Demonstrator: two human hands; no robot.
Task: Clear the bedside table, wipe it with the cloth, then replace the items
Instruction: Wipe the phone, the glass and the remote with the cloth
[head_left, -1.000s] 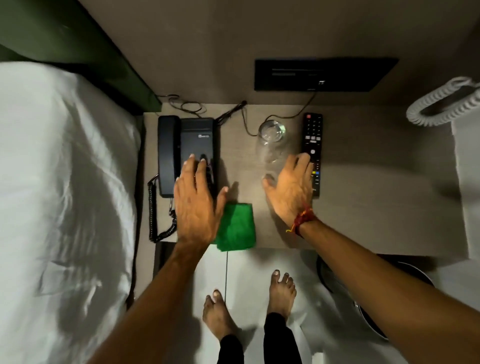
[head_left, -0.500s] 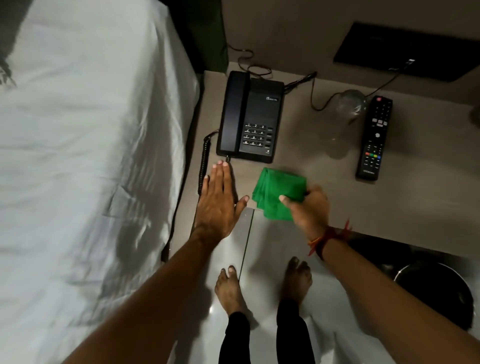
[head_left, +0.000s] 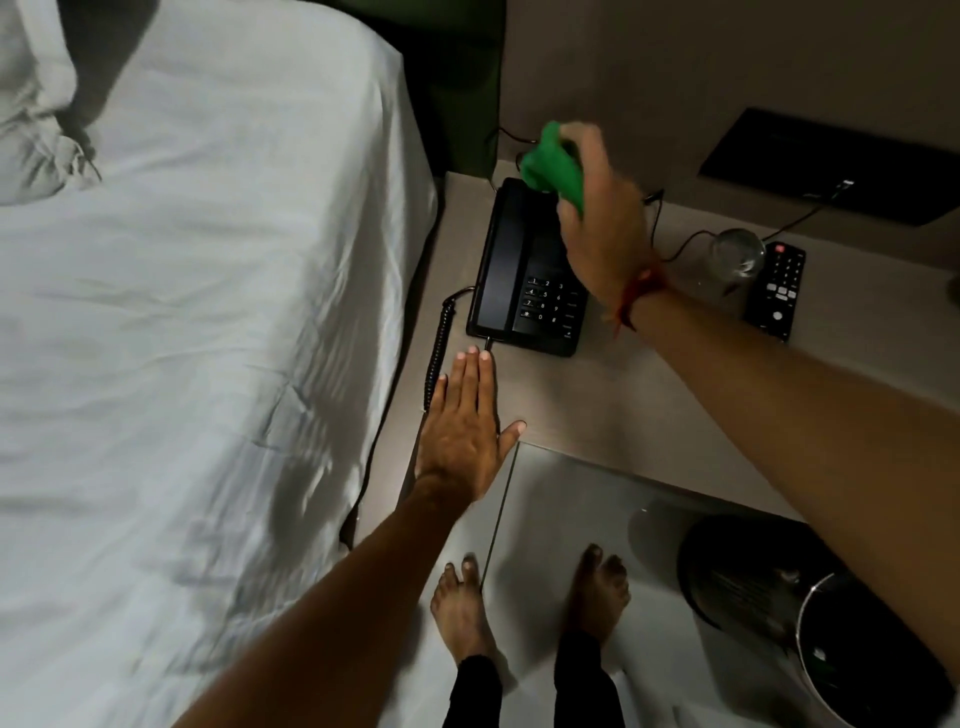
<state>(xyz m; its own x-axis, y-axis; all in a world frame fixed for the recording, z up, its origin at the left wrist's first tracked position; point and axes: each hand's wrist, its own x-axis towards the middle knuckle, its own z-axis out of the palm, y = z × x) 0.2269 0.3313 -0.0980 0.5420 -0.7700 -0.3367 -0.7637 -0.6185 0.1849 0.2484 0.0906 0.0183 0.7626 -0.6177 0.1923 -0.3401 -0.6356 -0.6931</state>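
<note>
My right hand (head_left: 597, 228) holds the green cloth (head_left: 553, 163) in the air above the far end of the black telephone (head_left: 524, 275). The phone sits on the grey bedside table (head_left: 649, 395) near its left side. My left hand (head_left: 465, 426) lies flat and open on the table's front left corner, just short of the phone and beside its coiled cord (head_left: 436, 358). A clear glass (head_left: 735, 257) and a black remote (head_left: 776, 288) stand side by side at the back right of the table.
A bed with a white sheet (head_left: 208, 312) fills the left, close against the table. A black bin (head_left: 810, 613) stands on the floor at lower right. My bare feet (head_left: 530, 597) are on the pale floor. A dark wall panel (head_left: 831, 166) with a cable hangs behind the table.
My right hand took the green cloth off the table's front edge and lifted it up over the phone. My left hand stayed flat at the front left corner.
</note>
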